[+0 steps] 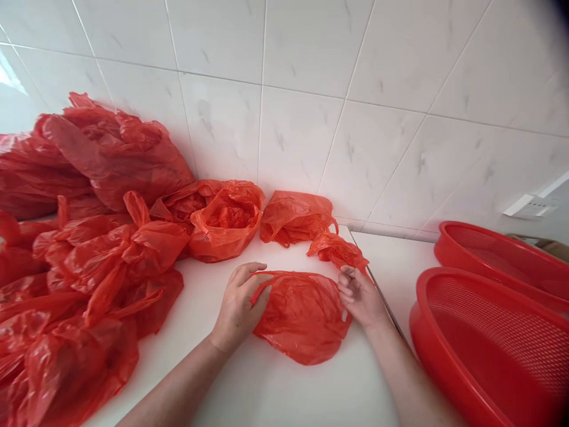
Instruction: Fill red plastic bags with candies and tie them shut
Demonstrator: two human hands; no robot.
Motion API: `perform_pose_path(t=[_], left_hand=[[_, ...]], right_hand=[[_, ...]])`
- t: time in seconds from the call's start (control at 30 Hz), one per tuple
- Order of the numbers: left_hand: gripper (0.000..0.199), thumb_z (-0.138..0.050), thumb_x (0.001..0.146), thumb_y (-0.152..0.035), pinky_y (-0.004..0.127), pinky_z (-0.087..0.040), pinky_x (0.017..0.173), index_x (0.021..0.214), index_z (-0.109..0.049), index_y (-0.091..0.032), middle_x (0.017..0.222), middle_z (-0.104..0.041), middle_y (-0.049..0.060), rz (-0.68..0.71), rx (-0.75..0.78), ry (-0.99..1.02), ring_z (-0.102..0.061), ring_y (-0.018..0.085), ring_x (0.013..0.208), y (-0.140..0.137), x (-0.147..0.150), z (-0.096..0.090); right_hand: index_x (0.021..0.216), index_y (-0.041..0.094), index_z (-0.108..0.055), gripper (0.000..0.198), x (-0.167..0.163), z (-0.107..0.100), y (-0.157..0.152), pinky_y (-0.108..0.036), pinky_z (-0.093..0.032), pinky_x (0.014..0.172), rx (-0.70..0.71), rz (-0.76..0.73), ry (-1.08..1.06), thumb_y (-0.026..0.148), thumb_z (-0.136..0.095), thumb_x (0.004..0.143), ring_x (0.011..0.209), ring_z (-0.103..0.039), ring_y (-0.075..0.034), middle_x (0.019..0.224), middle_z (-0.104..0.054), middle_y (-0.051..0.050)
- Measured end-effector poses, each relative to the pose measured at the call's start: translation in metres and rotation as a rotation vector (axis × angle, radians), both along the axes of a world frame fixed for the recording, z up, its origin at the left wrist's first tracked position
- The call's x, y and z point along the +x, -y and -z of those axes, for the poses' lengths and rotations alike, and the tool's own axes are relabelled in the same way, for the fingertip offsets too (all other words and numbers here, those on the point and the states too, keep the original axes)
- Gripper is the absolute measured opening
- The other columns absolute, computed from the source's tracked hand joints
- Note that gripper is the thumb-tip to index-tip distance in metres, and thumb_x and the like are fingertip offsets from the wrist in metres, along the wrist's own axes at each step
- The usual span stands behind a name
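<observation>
A red plastic bag (306, 314) lies spread and crinkled on the white tabletop between my hands. My left hand (242, 302) is at its left edge, with thumb and fingers bent but apart around the rim of the bag. At the opposite edge is my right hand (360, 296), palm turned inward and fingers loosely curled with gaps between them. No firm grip shows in either hand. Just beyond the right fingertips is a crumpled red plastic bag (338, 250).
Behind stand an opened red bag with more plastic inside (226, 228) and a slumped red bag (296, 216). Knotted, filled red bags (102, 267) pile up on the left. Red mesh baskets (471, 350) stand on the right. A tiled wall (302, 130) closes off the back.
</observation>
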State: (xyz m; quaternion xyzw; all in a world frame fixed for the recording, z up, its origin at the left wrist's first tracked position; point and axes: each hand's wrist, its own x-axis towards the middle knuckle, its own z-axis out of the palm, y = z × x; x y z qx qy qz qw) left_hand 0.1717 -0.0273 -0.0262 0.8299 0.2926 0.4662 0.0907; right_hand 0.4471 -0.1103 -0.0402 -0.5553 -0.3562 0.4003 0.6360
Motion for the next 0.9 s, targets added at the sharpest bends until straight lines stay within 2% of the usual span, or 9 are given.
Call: perform_pose_path(t=[0.13,0.23,0.3,0.4,0.47,0.57,0.63,0.77,0.9], left_hand=[[0.015,-0.051,0.086,-0.018,0.040,-0.047,0.090,0.093,-0.063,-0.023,0.111,-0.057,0.006,-0.057,-0.036,0.056,-0.055,0.022,0.104,-0.005,-0.001,0.005],[0.015,-0.051,0.086,-0.018,0.040,-0.046,0.090,0.093,-0.063,-0.023,0.110,-0.057,0.006,-0.060,-0.029,0.064,-0.055,0.022,0.104,-0.009,-0.003,0.008],[0.015,-0.052,0.086,-0.018,0.039,-0.046,0.090,0.094,-0.062,-0.024,0.110,-0.057,0.005,-0.054,-0.023,0.056,-0.056,0.021,0.103,-0.012,-0.004,0.010],[0.014,-0.051,0.086,-0.020,0.038,-0.047,0.089,0.093,-0.063,-0.025,0.111,-0.057,0.005,-0.055,-0.029,0.053,-0.056,0.021,0.104,-0.015,-0.003,0.013],[0.014,-0.052,0.086,-0.022,0.038,-0.048,0.088,0.093,-0.063,-0.025,0.111,-0.057,0.006,-0.062,-0.043,0.054,-0.056,0.022,0.104,-0.016,-0.003,0.015],[0.014,-0.051,0.087,-0.026,0.039,-0.049,0.087,0.093,-0.064,-0.024,0.111,-0.057,0.006,-0.061,-0.077,0.043,-0.056,0.023,0.103,-0.017,-0.002,0.017],[0.015,-0.050,0.087,-0.027,0.040,-0.049,0.086,0.093,-0.064,-0.024,0.111,-0.057,0.007,-0.058,-0.095,0.040,-0.056,0.023,0.103,-0.018,-0.002,0.018],[0.014,-0.051,0.087,-0.028,0.041,-0.048,0.087,0.093,-0.063,-0.024,0.112,-0.056,0.007,-0.049,-0.101,0.041,-0.056,0.023,0.103,-0.020,-0.002,0.020],[0.013,-0.052,0.086,-0.028,0.041,-0.048,0.086,0.092,-0.064,-0.026,0.111,-0.057,0.005,-0.042,-0.098,0.044,-0.057,0.023,0.101,-0.020,-0.002,0.021]], right_hand=[[0.087,0.022,-0.052,0.041,0.002,0.005,-0.002,-0.022,-0.027,0.043,-0.013,0.177,0.179,0.061,-0.047,0.080,0.050,-0.038,-0.010,0.065,-0.045,0.003],[0.084,0.020,-0.056,0.036,0.000,0.004,0.000,-0.025,-0.037,0.054,-0.009,0.287,0.373,0.056,-0.051,0.083,0.059,-0.045,-0.013,0.068,-0.050,0.001],[0.089,0.020,-0.060,0.033,-0.002,0.004,0.000,-0.028,-0.042,0.069,0.003,0.301,0.495,0.052,-0.052,0.084,0.072,-0.052,-0.016,0.078,-0.059,-0.002],[0.100,0.018,-0.063,0.037,-0.002,0.005,-0.005,-0.034,-0.042,0.086,0.010,0.272,0.611,0.049,-0.049,0.086,0.091,-0.057,-0.021,0.097,-0.065,-0.007],[0.109,0.017,-0.061,0.041,0.001,0.006,-0.011,-0.037,-0.040,0.094,0.015,0.269,0.650,0.048,-0.049,0.086,0.106,-0.055,-0.023,0.112,-0.063,-0.010],[0.126,0.019,-0.052,0.048,0.010,0.008,-0.020,-0.039,-0.035,0.102,0.046,0.309,0.676,0.045,-0.048,0.086,0.124,-0.045,-0.023,0.133,-0.051,-0.010],[0.128,0.021,-0.050,0.048,0.016,0.011,-0.024,-0.039,-0.034,0.104,0.072,0.341,0.681,0.043,-0.047,0.085,0.126,-0.042,-0.022,0.135,-0.049,-0.009],[0.125,0.021,-0.052,0.049,0.022,0.020,-0.028,-0.040,-0.037,0.101,0.066,0.429,0.658,0.042,-0.053,0.081,0.121,-0.046,-0.024,0.129,-0.053,-0.010],[0.139,0.019,-0.030,0.067,0.021,0.027,-0.028,-0.040,-0.046,0.090,0.039,0.572,0.593,0.045,-0.053,0.082,0.115,-0.051,-0.026,0.135,-0.044,-0.016]])
